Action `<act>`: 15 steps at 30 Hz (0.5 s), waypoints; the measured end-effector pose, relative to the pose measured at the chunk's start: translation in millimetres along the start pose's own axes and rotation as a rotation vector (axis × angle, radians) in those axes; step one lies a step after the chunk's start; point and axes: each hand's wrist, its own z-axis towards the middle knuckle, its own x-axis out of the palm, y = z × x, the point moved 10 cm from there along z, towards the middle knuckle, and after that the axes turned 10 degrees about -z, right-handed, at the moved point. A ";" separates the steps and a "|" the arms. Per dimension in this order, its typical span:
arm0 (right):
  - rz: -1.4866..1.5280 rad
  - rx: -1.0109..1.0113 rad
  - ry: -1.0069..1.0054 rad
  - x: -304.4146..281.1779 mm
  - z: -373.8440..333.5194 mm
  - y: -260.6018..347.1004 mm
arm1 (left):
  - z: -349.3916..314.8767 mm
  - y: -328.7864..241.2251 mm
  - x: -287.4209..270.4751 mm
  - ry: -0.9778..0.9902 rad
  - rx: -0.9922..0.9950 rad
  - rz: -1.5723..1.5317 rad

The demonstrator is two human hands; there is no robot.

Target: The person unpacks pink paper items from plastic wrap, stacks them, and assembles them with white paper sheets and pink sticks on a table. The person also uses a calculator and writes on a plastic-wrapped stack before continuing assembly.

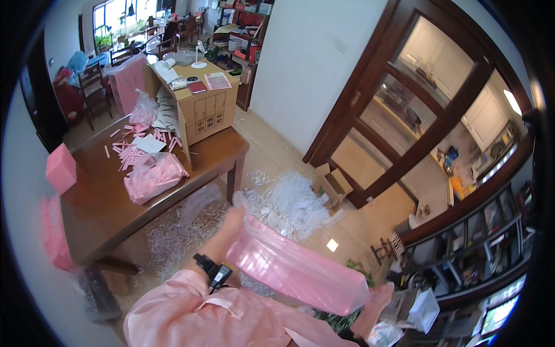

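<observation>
A long clear plastic bag (pixel 289 257) with pink contents stretches slantwise in front of me, from upper left to lower right. My left hand (pixel 234 218) is closed around the gathered plastic at its upper left end, and a black band with a small device sits on that wrist. At the lower right end, my right hand (pixel 376 303) supports the bag, its fingers running along that end and partly hard to make out. The pink sleeves and front of my clothing lie beneath the bag.
Pink sticks (pixel 130 153) and a filled plastic bag (pixel 155 178) lie on the wooden table (pixel 95 202) beside a large cardboard box (pixel 208 110). White shredded strips (pixel 298 199) cover the floor near a small open carton (pixel 333 184). A dark rack (pixel 474 243) stands at right.
</observation>
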 end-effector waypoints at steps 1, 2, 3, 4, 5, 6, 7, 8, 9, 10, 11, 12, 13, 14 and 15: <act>0.028 -0.055 -0.028 9.3 14.2 14.9 | 30.4 15.7 21.5 0.001 -0.088 0.040; 0.072 -0.113 -0.022 13.7 24.8 28.4 | 52.2 24.2 46.5 0.040 -0.048 0.058; 0.057 -0.130 -0.149 14.0 37.2 36.4 | 83.3 22.9 78.0 0.066 -0.022 0.084; 0.085 -0.167 -0.189 23.0 51.5 44.6 | 118.7 19.7 110.0 0.111 -0.051 0.103; 0.088 -0.196 -0.193 27.8 66.0 53.5 | 143.8 25.7 135.5 0.147 -0.108 0.129; 0.100 -0.230 -0.160 36.0 85.0 69.0 | 165.1 32.3 163.2 0.182 -0.166 0.152; 0.112 -0.256 -0.127 52.6 107.3 80.0 | 191.7 31.4 193.6 0.201 -0.164 0.139; 0.118 -0.221 -0.236 54.9 124.8 80.3 | 215.5 31.6 221.7 0.221 -0.167 0.134; 0.125 -0.188 -0.342 57.8 141.0 84.3 | 239.1 32.4 249.6 0.238 -0.164 0.138; 0.134 -0.158 -0.443 63.4 155.1 89.1 | 264.1 33.5 278.3 0.259 -0.172 0.108; 0.173 -0.184 -0.385 84.2 170.9 97.7 | 290.9 33.3 305.7 0.275 -0.173 0.090; 0.158 -0.232 -0.358 109.8 186.8 106.5 | 313.7 36.9 327.2 0.277 -0.205 0.091; 0.134 -0.276 -0.330 134.4 199.2 114.5 | 335.8 34.8 343.5 0.276 -0.178 0.070; 0.094 -0.322 -0.303 155.0 209.9 124.8 | 356.2 39.7 356.5 0.257 -0.195 0.064; 0.020 -0.269 -0.407 174.3 226.7 129.9 | 375.5 37.8 376.3 0.241 -0.174 0.024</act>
